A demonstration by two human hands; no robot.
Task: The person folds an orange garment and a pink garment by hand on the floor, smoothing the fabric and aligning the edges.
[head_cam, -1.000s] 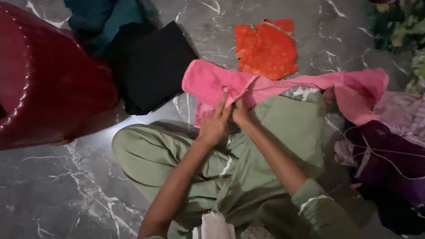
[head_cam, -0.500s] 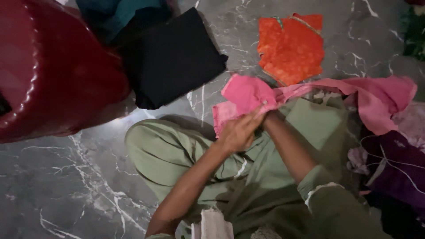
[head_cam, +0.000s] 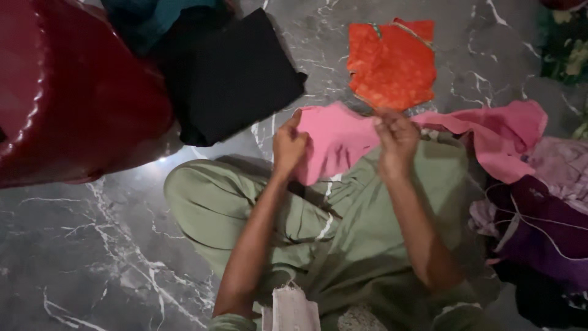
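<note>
My forearms reach forward over my green-clad lap (head_cam: 367,227), elbows bent, hands raised side by side. My left hand (head_cam: 288,147) pinches the left edge of the pink cloth (head_cam: 335,138), fingers closed on it; my right hand (head_cam: 397,142) grips its top edge. The cloth trails right across the marble floor (head_cam: 92,257). Beyond lie an orange garment (head_cam: 392,61) and black folded fabric (head_cam: 239,73).

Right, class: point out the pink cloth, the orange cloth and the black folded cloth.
pink cloth (head_cam: 334,138), head view, flat middle between the hands.
orange cloth (head_cam: 392,61), head view, centre of the piece.
black folded cloth (head_cam: 236,76), head view, middle of its top.
</note>
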